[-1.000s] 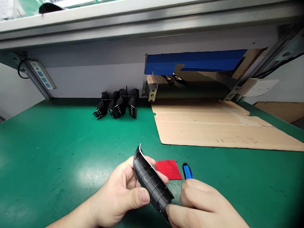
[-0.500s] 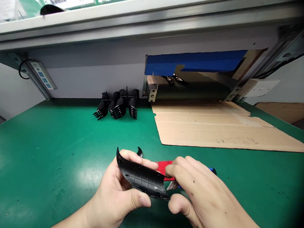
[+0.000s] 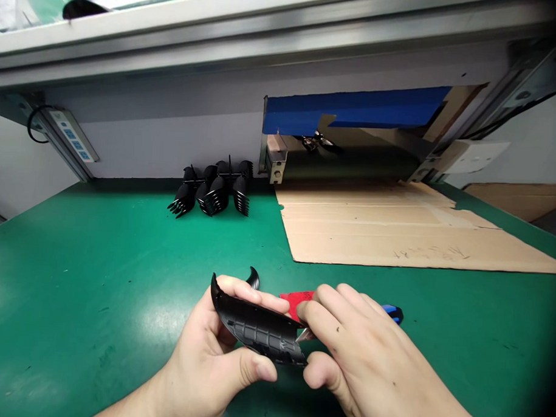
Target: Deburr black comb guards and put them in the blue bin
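My left hand (image 3: 209, 364) grips a curved black plastic shell (image 3: 255, 328) with a ribbed inner side, thumb below and fingers over its top edge. My right hand (image 3: 364, 363) holds a blue-handled knife (image 3: 392, 311); its small blade tip touches the shell's right end near my fingertips. A red square pad (image 3: 295, 301) lies on the green table (image 3: 98, 269) just behind both hands, partly hidden by them.
A cluster of black comb attachments (image 3: 213, 193) stands at the back by the grey wall. A flat cardboard sheet (image 3: 396, 228) covers the table's right side, before an opening edged with blue tape (image 3: 349, 110). A power strip (image 3: 71, 134) hangs at the left.
The shell turned from upright to lying flatter, ribbed side toward me. My right hand rose from the shell's lower end and brought the knife blade to its right end.
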The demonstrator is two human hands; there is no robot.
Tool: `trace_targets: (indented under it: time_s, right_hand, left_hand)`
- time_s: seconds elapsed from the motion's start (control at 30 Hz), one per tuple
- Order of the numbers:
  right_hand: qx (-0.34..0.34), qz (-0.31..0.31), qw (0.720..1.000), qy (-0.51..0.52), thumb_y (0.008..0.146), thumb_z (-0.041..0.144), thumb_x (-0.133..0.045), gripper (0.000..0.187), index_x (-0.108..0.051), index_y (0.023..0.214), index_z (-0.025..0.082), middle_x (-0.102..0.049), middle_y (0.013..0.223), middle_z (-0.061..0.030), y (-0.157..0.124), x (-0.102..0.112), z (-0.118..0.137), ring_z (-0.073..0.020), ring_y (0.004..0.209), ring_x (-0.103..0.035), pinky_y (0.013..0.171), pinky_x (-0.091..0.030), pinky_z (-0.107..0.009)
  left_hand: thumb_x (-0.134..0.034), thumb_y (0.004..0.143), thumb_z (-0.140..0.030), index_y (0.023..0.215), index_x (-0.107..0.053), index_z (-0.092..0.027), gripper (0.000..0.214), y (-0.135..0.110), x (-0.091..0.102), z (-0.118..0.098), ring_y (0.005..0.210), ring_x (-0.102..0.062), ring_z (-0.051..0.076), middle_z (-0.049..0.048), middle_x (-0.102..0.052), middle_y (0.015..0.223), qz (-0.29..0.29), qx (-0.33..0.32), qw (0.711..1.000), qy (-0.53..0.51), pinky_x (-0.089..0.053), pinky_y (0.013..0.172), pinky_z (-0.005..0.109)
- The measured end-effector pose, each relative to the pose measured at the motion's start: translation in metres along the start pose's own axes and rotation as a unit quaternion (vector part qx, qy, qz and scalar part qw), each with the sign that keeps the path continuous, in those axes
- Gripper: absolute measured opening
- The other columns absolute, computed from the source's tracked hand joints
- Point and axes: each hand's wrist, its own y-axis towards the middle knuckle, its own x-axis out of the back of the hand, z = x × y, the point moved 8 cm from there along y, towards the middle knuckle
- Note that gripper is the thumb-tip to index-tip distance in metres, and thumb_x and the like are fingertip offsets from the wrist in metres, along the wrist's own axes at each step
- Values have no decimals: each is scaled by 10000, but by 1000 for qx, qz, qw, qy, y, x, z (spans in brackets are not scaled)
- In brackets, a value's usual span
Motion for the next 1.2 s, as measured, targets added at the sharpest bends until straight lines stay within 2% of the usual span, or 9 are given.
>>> trace_targets:
  time_s: [0.13, 0.37, 0.53, 0.7, 0.9, 1.0, 1.1, 1.13, 1.2]
  right_hand:
    - [-3, 14, 1000, -3, 1064, 610, -105, 664, -499, 776, 159, -410, 781, -40, -1, -6, 0, -237, 655, -383, 573, -231, -307]
    - [1, 15, 1000, 13, 1105, 509, -118, 635, -457, 692, 166, -405, 729, -31, 0, -7, 2, -229, 640, -367, 561, -198, -301]
    - [-4, 0, 998, 55, 1070, 602, -93, 684, -448, 683, 165, -404, 709, -19, 0, -6, 0, -217, 624, -366, 565, -210, -300]
    - [-20, -10, 1000, 16, 1035, 664, -77, 718, -510, 772, 155, -416, 775, -38, -1, -4, -4, -232, 652, -391, 579, -236, -304]
    - [-20, -5, 1000, -1, 1047, 653, -92, 703, -493, 736, 166, -424, 762, -48, -3, -8, -4, -238, 646, -393, 570, -244, -305]
    - [-2, 53, 993, 110, 1058, 624, -48, 712, -497, 739, 173, -462, 748, -48, -4, -17, -4, -228, 652, -427, 581, -291, -311]
    - [5, 160, 946, 283, 1029, 685, -36, 732, -485, 741, 184, -467, 699, -13, -5, -29, -5, -197, 624, -446, 591, -322, -289]
    - [-4, 176, 931, 319, 1015, 719, -67, 725, -463, 729, 184, -456, 685, -1, -5, -30, -8, -189, 614, -440, 589, -319, -281]
    - [-29, 167, 918, 358, 987, 777, -154, 706, -412, 711, 181, -434, 682, 13, -3, -28, -16, -180, 616, -422, 589, -306, -270]
  left_hand:
    - [-756, 749, -133, 1038, -523, -243, 387, 1, 1, -1, 1014, -642, 162, 1, -660, 1114, -8, -4, 1000, 13, -538, 879, 251]
    - [-752, 757, -148, 1037, -534, -245, 368, 0, 3, 1, 1039, -622, 163, 2, -654, 1121, -8, -2, 999, 32, -531, 897, 267]
    - [-744, 767, -156, 1034, -521, -250, 361, -1, 3, 0, 1018, -624, 145, 0, -661, 1109, -12, -7, 999, 33, -530, 874, 239]
    - [-747, 765, -169, 1045, -530, -255, 364, 0, 3, 0, 1036, -616, 157, 8, -652, 1120, -12, -15, 999, 43, -529, 875, 248]
    - [-739, 772, -176, 1060, -527, -275, 371, -1, 5, 2, 1037, -612, 162, 1, -646, 1133, -8, -14, 999, 52, -525, 875, 261]
    - [-737, 769, -144, 1064, -525, -276, 387, -1, 5, 6, 1056, -603, 167, 3, -644, 1141, -1, 0, 999, 54, -520, 888, 269]
    - [-735, 766, -123, 1066, -522, -270, 396, -1, 4, 8, 1085, -586, 173, 9, -640, 1146, 11, 6, 998, 63, -508, 913, 283]
    - [-731, 769, -120, 1068, -520, -269, 395, -1, 4, 8, 1092, -582, 172, 11, -637, 1151, 12, 4, 998, 65, -505, 918, 283]
    - [-722, 779, -118, 1066, -520, -270, 382, -2, 4, 7, 1095, -579, 166, 8, -634, 1157, 12, 1, 998, 69, -500, 921, 273]
